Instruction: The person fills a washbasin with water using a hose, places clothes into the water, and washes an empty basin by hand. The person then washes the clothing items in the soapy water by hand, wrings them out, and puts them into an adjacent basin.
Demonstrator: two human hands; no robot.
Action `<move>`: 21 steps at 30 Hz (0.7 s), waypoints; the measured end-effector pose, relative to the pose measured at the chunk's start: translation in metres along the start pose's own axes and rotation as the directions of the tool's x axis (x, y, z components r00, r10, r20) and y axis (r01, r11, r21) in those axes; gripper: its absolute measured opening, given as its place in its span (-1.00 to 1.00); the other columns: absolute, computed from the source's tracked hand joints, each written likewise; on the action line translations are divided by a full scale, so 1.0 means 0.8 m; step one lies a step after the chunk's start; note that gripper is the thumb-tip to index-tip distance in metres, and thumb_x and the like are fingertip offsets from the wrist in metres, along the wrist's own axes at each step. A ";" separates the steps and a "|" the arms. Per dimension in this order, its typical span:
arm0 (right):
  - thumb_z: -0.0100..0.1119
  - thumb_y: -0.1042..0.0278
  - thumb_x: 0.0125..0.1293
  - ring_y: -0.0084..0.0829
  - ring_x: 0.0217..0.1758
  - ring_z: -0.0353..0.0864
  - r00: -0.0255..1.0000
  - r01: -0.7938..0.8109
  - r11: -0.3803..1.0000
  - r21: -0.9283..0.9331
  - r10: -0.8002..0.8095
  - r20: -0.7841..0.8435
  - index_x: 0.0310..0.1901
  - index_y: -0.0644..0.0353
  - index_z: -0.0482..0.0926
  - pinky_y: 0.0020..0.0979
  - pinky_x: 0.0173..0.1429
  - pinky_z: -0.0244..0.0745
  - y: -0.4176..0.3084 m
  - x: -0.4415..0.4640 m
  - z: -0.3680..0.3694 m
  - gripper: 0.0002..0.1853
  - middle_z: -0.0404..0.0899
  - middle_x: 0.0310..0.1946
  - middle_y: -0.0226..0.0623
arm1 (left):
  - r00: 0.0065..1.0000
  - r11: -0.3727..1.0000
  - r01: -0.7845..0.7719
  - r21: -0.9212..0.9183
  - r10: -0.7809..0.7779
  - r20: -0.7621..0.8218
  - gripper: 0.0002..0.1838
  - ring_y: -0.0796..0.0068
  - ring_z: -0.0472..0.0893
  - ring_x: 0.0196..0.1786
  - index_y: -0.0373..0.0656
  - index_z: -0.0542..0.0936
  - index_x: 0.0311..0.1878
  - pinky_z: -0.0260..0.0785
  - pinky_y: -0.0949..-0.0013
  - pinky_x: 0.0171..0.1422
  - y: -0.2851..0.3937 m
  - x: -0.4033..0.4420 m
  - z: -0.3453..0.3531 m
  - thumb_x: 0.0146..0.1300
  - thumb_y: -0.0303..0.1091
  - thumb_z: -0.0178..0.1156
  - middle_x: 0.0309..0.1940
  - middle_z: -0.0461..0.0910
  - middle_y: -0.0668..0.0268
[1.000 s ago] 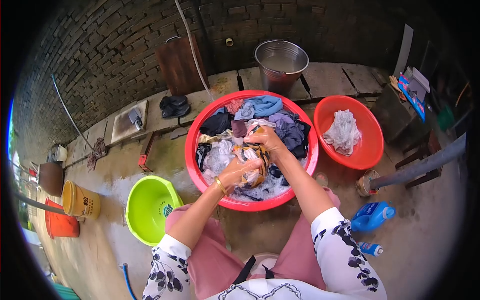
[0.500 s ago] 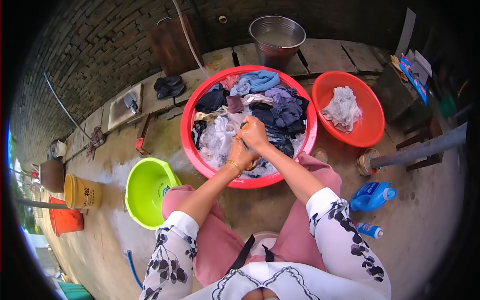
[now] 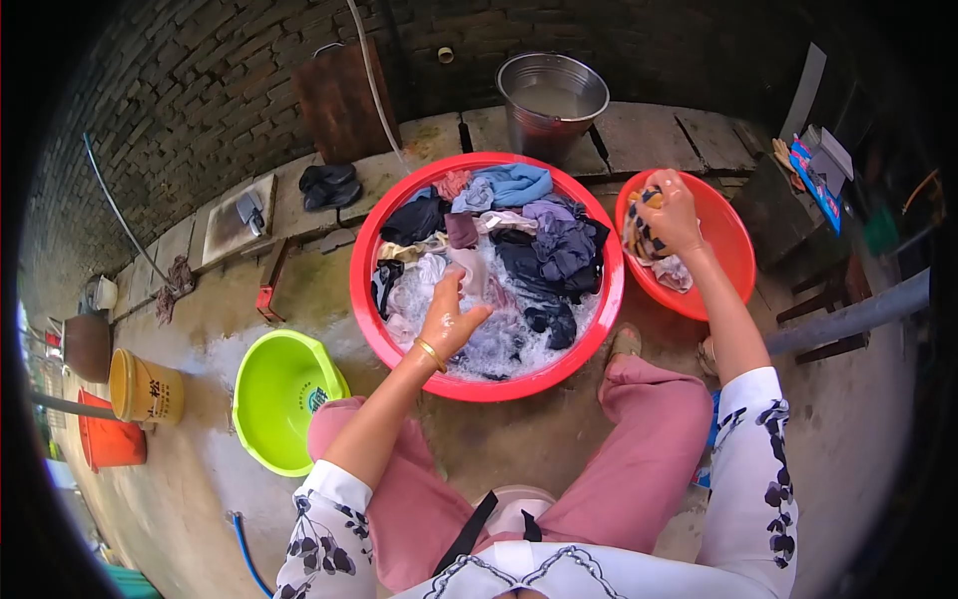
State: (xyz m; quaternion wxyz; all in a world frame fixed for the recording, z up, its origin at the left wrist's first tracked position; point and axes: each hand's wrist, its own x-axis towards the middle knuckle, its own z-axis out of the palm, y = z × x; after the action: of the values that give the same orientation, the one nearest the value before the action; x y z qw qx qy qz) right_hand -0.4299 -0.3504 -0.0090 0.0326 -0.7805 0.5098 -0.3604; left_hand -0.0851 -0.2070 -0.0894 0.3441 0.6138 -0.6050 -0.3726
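Note:
My left hand (image 3: 454, 321) is open, thumb and fingers apart, above the suds on the near left side of a big red tub (image 3: 489, 388). Soaking clothes (image 3: 571, 240) in dark, blue, purple and white fill the tub. Off to the right, my right hand (image 3: 675, 212) grips a wet yellow-and-dark patterned cloth (image 3: 639, 236) over a smaller red basin (image 3: 735, 262). Beneath that cloth, a whitish wet garment (image 3: 675, 275) lies in the basin, partly hidden by my hand.
A lime-green basin (image 3: 267, 399) stands left of my knees. Behind the tub is a metal bucket (image 3: 554, 125) with cloudy liquid. A grey pole (image 3: 858, 311) juts in from the right. Yellow (image 3: 150, 389) and orange (image 3: 112, 439) buckets stand far left.
My hands have moved apart from over the tub. The right one has carried the patterned cloth right to the smaller basin; the left has opened. The view has shifted slightly.

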 end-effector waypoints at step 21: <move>0.24 0.01 0.01 -0.04 -0.01 0.53 0.600 -0.411 0.869 -0.274 0.484 0.636 -0.11 0.35 0.53 -0.20 0.02 0.42 0.031 0.007 0.516 -0.45 0.55 -0.07 0.03 | 0.985 0.920 0.050 0.390 -0.110 0.134 -0.46 -0.06 0.32 0.17 -0.21 0.42 0.09 0.18 0.10 0.22 -0.006 -0.015 -0.071 0.01 -0.25 0.27 0.11 0.28 -0.07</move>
State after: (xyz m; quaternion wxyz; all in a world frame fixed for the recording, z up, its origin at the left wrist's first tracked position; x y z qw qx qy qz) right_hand -0.2019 -0.4980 -0.3214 0.2696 -0.7043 0.6567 0.0004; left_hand -0.0326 -0.1963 -0.0655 0.1540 0.6633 -0.6652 -0.3064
